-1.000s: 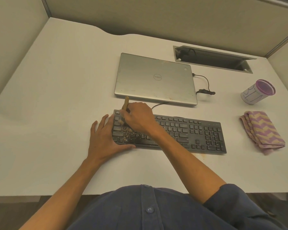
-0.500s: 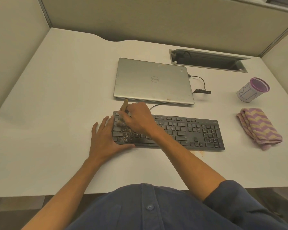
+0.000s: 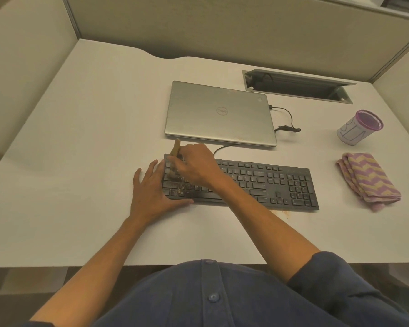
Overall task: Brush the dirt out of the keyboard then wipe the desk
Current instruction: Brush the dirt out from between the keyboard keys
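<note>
Where beige cubicle panels close in on three sides, a white desk (image 3: 80,138) fills the head view, with a recessed cable tray (image 3: 298,87) cut into it well beyond the right hand. The black keyboard (image 3: 257,182) lies flat under both hands, its long axis running left to right across the desk, tilted slightly so its right end sits nearer the person. The left hand (image 3: 151,192) rests spread and flat against the keyboard's left end, fingers straight, thumb along the front edge. Just beside it, the right hand (image 3: 196,166) curls around a small wooden-handled brush (image 3: 176,149), handle pointing up and away from the person, bristles down on the upper-left keys. Brown crumbs speckle the keys between the two hands. A closed silver laptop (image 3: 220,114) lies just beyond the right hand, a cable trailing from its right side. Well to the right of the right hand sit a purple-rimmed cup (image 3: 359,127) and a folded purple-and-yellow zigzag cloth (image 3: 368,180).
</note>
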{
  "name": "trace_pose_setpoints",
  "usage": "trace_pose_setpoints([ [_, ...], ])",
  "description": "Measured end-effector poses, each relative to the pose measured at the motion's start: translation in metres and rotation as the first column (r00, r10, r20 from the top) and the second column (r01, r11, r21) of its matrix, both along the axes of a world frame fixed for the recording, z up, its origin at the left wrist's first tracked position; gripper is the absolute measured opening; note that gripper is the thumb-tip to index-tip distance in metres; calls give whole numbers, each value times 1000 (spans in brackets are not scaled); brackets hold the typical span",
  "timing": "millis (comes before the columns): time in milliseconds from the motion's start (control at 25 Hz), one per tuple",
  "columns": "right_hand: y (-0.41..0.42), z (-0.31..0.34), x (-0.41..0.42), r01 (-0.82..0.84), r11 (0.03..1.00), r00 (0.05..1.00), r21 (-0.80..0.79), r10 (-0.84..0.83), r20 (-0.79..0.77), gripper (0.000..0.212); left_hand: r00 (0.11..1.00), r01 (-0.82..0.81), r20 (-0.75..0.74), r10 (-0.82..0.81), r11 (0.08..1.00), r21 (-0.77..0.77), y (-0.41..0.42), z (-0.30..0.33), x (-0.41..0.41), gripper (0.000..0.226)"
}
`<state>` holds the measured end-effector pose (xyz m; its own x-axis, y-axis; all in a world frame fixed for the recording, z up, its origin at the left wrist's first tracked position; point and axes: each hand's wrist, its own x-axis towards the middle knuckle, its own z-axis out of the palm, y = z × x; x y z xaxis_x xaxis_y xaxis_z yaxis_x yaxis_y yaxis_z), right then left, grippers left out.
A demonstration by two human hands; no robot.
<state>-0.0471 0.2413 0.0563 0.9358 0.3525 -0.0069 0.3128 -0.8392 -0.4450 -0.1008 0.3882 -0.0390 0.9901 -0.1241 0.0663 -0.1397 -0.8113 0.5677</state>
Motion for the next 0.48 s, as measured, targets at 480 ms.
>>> trace_pose_setpoints([
  [480, 3, 3, 6, -129, 978, 990, -162, 117, -81, 35, 1000, -7, -9, 7, 1000, -27, 1, -2, 2, 128],
])
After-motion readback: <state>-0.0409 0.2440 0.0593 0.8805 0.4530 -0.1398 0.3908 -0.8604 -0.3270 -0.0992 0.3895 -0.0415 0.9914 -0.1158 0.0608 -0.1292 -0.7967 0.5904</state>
